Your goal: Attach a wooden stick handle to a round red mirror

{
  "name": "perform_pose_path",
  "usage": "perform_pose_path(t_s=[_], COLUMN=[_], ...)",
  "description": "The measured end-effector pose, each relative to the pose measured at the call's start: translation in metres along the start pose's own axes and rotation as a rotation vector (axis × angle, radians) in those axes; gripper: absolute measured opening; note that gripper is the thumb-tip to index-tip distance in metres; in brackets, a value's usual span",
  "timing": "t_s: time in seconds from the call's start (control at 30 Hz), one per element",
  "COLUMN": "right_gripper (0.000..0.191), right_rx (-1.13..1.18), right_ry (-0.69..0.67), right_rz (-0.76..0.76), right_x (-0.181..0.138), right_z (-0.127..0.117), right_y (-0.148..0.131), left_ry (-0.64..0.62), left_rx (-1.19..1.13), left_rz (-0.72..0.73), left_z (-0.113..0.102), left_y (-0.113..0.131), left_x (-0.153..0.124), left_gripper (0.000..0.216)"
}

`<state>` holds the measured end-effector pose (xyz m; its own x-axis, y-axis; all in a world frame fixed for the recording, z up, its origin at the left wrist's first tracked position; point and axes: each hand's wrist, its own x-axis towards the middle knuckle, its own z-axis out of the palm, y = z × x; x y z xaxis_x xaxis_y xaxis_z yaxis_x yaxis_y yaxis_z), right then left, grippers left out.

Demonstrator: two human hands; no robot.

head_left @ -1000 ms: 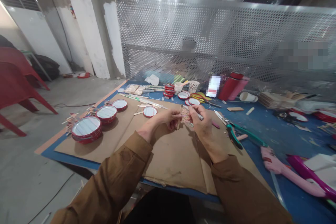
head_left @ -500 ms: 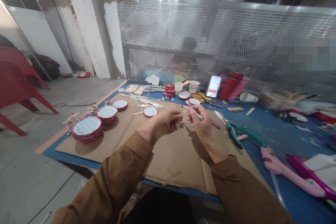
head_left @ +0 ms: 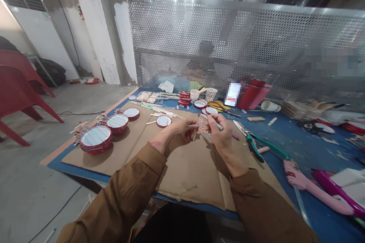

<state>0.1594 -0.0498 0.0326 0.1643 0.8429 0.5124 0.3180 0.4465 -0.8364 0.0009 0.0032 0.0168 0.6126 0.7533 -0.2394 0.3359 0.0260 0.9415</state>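
Both my hands meet above the brown cardboard sheet [head_left: 182, 167] on the blue table. My left hand [head_left: 185, 128] pinches a small patterned piece with wooden sticks [head_left: 202, 125], held upright. My right hand [head_left: 221, 133] is closed round a thin pen-like tool [head_left: 219, 125] whose tip touches that piece. Brown sleeves cover both forearms.
Red-rimmed round lids [head_left: 95, 138] lie in a row at the left of the cardboard, more [head_left: 199, 103] farther back. Green-handled pliers [head_left: 256, 146], a pink glue gun [head_left: 302, 182] and a red bottle [head_left: 252, 93] lie to the right. A perforated metal screen [head_left: 242, 45] stands behind; red chairs [head_left: 17, 95] at far left.
None apart from a slight shift of the camera; both hands stay on the small piece.
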Motion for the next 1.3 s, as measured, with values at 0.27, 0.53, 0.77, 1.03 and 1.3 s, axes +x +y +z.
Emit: perform_pose_path(t_s=[0.27,0.53,0.77,1.03,1.3], right_gripper=[0.028,0.028,0.028,0.03,0.031], right_rx=[0.009,-0.022,-0.022,-0.028,-0.027], right_ry=[-0.038,-0.029,-0.03,-0.04,-0.06], right_rz=[-0.007,-0.023,-0.026,-0.026,-0.011], right_x=[-0.0006,-0.0005,-0.0005,-0.0009,-0.0016], right_z=[0.0008,0.0002,0.0002,0.0003,0.0001], right_y=[-0.0009,-0.0004,-0.0001,-0.0026,-0.0014], left_ry=[-0.003,0.01,0.008,-0.003,0.02], left_rx=[0.018,0.005,-0.011,-0.004,0.0], left_rz=[0.012,0.022,0.02,0.028,-0.001], left_z=[-0.001,0.0003,-0.0001,-0.001,-0.0001], left_y=[-0.0027,-0.0021,-0.0023,-0.0049,-0.0033], left_x=[0.0014,-0.0009,0.0005,0.0022,0.0023], left_gripper=[0.024,0.026,0.028,0.027,0.028])
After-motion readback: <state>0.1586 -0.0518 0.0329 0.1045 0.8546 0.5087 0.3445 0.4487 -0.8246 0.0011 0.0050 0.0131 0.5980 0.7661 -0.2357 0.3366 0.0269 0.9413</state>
